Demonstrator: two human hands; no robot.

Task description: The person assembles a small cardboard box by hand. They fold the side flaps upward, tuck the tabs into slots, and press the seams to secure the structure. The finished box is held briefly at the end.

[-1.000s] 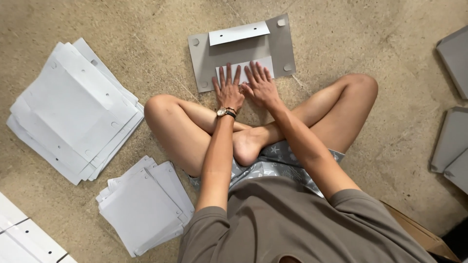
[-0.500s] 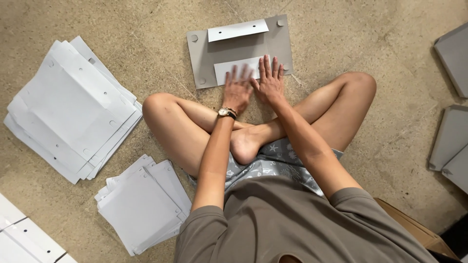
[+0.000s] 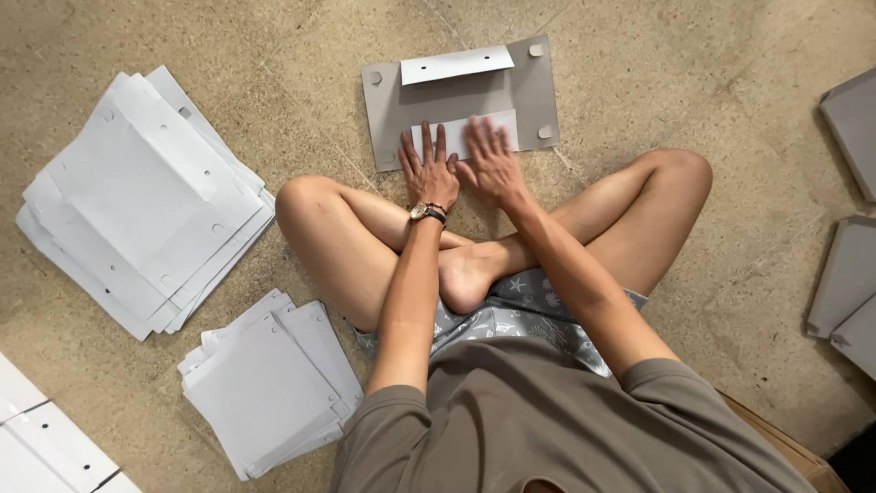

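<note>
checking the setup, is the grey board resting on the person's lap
No, the grey board lies flat on the floor ahead of the crossed legs, both hands pressing its white strip.

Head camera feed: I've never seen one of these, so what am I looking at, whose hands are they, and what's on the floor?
The picture comes from one camera worn on the person's head, looking straight down, so you see their own arms, crossed legs and the floor they sit on. There is no machine. The left hand, with a wristwatch, and the right hand both lie flat, fingers spread, on a white folded flap of a grey cardboard sheet. They press on it; nothing is gripped or lifted. On the person's left lie a large stack of white sheets and a smaller stack. Grey pieces lie at the right edge.
</note>
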